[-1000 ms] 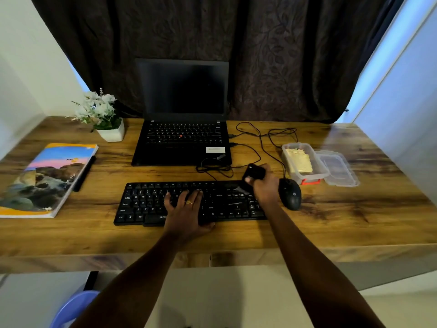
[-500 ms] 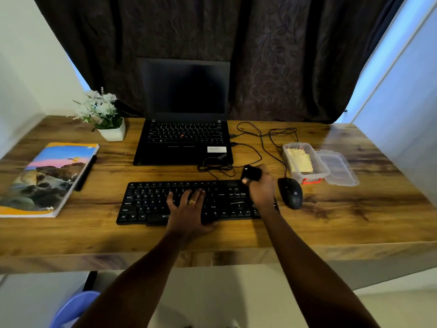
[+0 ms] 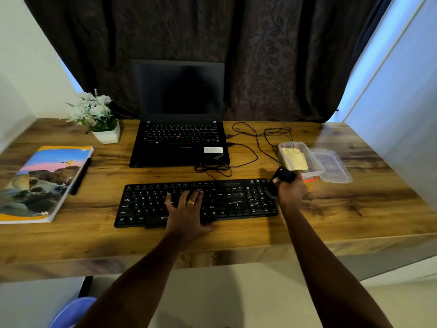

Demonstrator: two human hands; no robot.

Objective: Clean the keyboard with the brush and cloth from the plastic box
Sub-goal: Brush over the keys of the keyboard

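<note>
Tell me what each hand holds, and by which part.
The right hand grips the brush by its black handle, the top poking above the fist. The left hand holds nothing, resting flat on the keyboard.

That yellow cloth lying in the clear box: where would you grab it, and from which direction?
Probably from straight above: the plastic box is open, its lid lying beside it, and its walls block the sides. Pinch the yellow cloth at its far edge, since the right hand with the brush crowds the near end.
</note>
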